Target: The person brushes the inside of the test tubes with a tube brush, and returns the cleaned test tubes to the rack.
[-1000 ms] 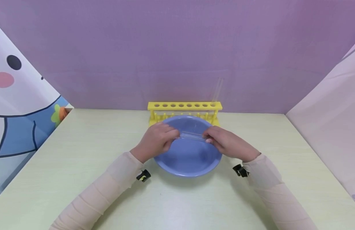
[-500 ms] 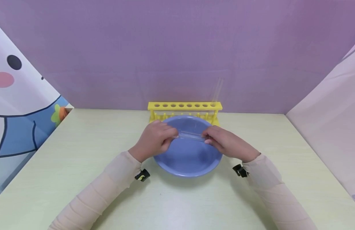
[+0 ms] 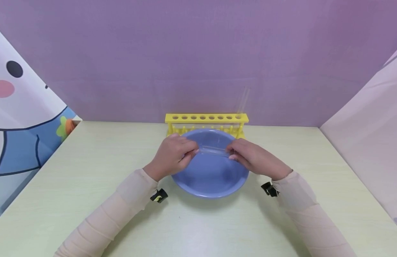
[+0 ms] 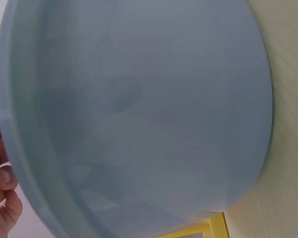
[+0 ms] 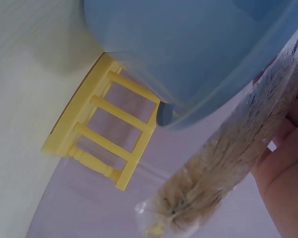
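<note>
Over a blue basin (image 3: 211,182), a clear test tube (image 3: 214,151) lies nearly level between the two hands. My right hand (image 3: 254,159) grips the tube with curled fingers. In the right wrist view, a brush's brown bristles (image 5: 221,151) show inside the clear tube, ending in a small yellow tip, while its twisted wire runs up past the fingers. My left hand (image 3: 172,155) pinches at the tube's left end, where the brush wire comes out. What lies inside its fingers is hidden. In the left wrist view, some fingers show past the rim.
Behind the basin stands a yellow test tube rack (image 3: 206,118), partly covered by it. Another clear test tube (image 3: 243,101) leans in its rightmost hole. A purple curtain (image 3: 198,57) closes off the back of the pale table (image 3: 198,228).
My left hand has shifted slightly left and away from the right hand over the second. The right hand and the tube stay almost in place.
</note>
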`<state>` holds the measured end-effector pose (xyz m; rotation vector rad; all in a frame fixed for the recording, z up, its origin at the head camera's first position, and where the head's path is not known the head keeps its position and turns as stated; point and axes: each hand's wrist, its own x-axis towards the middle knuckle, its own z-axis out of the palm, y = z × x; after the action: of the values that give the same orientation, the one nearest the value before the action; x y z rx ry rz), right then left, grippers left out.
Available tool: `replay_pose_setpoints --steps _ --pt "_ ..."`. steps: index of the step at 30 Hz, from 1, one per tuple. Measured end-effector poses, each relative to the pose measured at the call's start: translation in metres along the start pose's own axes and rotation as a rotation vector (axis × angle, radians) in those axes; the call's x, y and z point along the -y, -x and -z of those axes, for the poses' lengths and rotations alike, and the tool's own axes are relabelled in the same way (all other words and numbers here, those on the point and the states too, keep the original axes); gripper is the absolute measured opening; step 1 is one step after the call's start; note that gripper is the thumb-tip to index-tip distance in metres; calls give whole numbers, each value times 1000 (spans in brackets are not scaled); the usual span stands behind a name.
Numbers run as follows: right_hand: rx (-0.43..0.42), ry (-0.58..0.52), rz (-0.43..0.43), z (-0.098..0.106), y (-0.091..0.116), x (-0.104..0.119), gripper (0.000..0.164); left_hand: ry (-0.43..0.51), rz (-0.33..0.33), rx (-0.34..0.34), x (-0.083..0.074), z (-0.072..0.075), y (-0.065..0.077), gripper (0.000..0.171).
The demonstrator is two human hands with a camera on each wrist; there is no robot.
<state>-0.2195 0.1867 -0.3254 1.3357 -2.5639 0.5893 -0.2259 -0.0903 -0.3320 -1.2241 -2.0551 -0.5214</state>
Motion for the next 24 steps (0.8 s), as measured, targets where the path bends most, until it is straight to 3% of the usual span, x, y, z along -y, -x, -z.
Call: replay_pose_setpoints --steps 24 --pt "8 26 21 2 1 -2 19 -8 40 26 1 0 1 18"
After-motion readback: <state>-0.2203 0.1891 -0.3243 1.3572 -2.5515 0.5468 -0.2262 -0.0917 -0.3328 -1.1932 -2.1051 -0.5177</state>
